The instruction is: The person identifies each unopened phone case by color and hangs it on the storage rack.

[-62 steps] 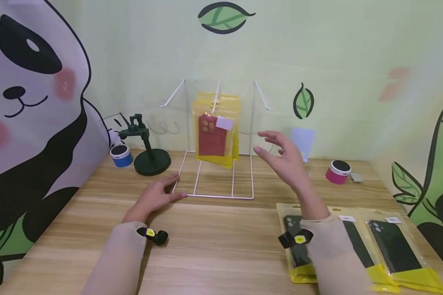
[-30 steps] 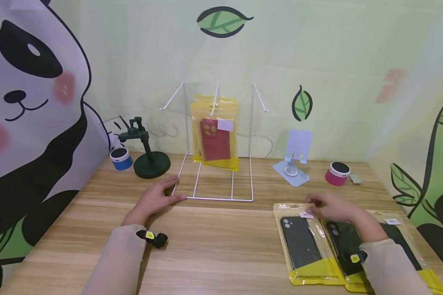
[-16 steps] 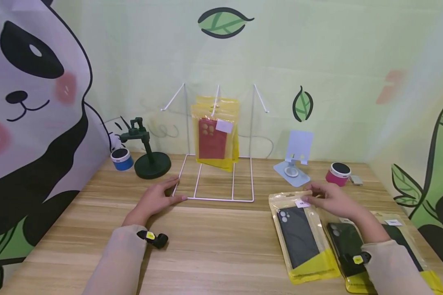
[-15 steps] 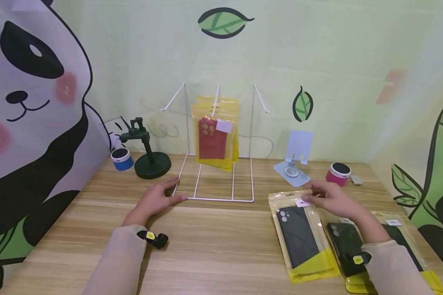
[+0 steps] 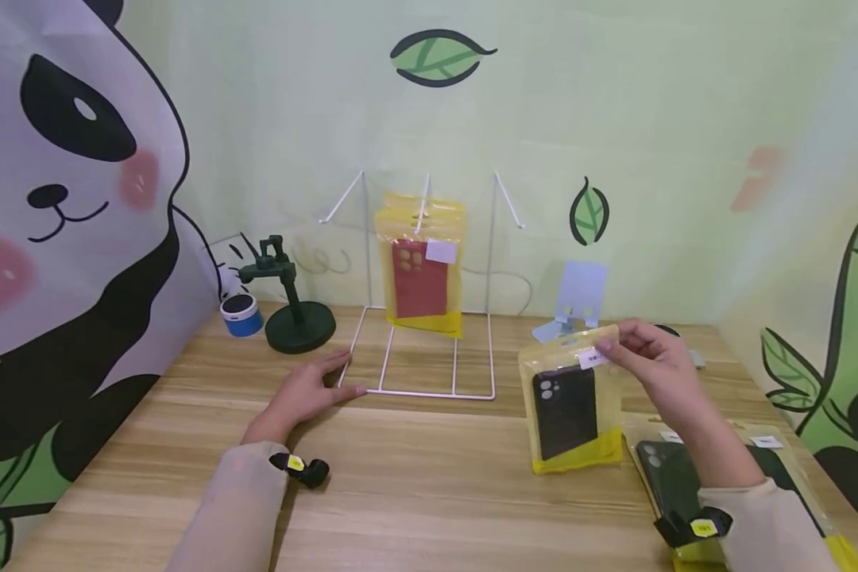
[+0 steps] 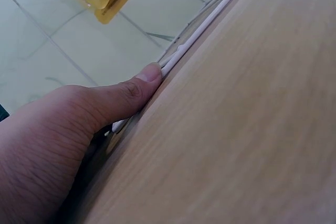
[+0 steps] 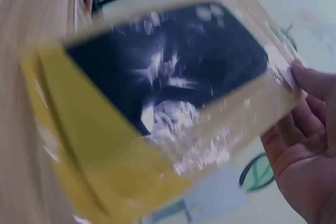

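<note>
My right hand (image 5: 659,369) pinches the top right corner of a packaged phone case (image 5: 566,413) between thumb and fingers. The clear and yellow pouch hangs upright above the table, its dark case and white label showing; it fills much of the right wrist view. My left hand (image 5: 303,399) rests at the front left corner of a white wire display rack (image 5: 429,395). In the left wrist view the straight thumb (image 6: 128,94) presses on the rack's front wire. From the rack's middle hook hang pouches, the front one with a red phone case (image 5: 420,278).
Dark packaged phone cases (image 5: 675,477) lie at the right, partly under my right forearm. A blue speaker (image 5: 241,316) and dark green stand (image 5: 296,322) are left of the rack. A light blue phone stand (image 5: 581,290) stands behind the held pouch.
My right hand came down from beside the rack to the pouches, took hold of the leftmost one and lifted it off the table. My left hand has stayed at the rack corner.
</note>
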`<state>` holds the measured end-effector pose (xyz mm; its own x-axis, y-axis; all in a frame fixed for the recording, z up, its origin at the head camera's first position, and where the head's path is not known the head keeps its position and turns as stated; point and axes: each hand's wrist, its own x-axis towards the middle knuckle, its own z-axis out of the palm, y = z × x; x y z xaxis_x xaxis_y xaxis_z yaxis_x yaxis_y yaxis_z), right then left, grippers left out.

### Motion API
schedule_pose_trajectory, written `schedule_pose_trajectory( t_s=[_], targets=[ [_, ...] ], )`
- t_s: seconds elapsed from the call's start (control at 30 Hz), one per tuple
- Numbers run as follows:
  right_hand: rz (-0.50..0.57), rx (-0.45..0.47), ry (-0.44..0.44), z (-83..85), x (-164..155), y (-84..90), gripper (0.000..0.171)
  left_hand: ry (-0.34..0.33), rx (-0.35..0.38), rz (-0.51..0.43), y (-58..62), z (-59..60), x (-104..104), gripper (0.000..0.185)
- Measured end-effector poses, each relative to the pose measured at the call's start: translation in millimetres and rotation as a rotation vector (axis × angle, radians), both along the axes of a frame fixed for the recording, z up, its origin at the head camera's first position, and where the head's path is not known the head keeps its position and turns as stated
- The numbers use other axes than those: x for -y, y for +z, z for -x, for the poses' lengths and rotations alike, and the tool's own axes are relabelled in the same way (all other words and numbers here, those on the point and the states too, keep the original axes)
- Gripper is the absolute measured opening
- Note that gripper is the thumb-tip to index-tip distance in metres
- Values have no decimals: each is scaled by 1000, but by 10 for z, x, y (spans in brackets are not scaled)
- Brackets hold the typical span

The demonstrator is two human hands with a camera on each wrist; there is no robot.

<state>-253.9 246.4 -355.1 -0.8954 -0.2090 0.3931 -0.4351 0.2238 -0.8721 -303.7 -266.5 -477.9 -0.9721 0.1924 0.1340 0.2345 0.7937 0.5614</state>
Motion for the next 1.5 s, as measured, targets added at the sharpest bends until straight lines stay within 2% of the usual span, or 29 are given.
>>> schedule_pose_trajectory(
  t_s=[0.2,0.43,0.6,0.7,0.97,1.5],
  targets=[
    [144,-36,-51,-2,328,256,16,14,-1,-8,-28,-12,43,88],
    [291,-178,-139,150,748,612,20,18,-5,8,-19,-18,95,87],
    [455,-190,-185,265,925,792,26,15,-9,12,-11,-22,81,87],
    [497,-184,-216,328,983,840,30,7,-10,9,-6,-21,63,87],
    [474,-172,-284,506,1078,790,27,5,-3,5,-1,-35,39,86],
    [342,-147,-442,798,1103,696,31,22,22,1,17,-19,-9,85]
  ],
)
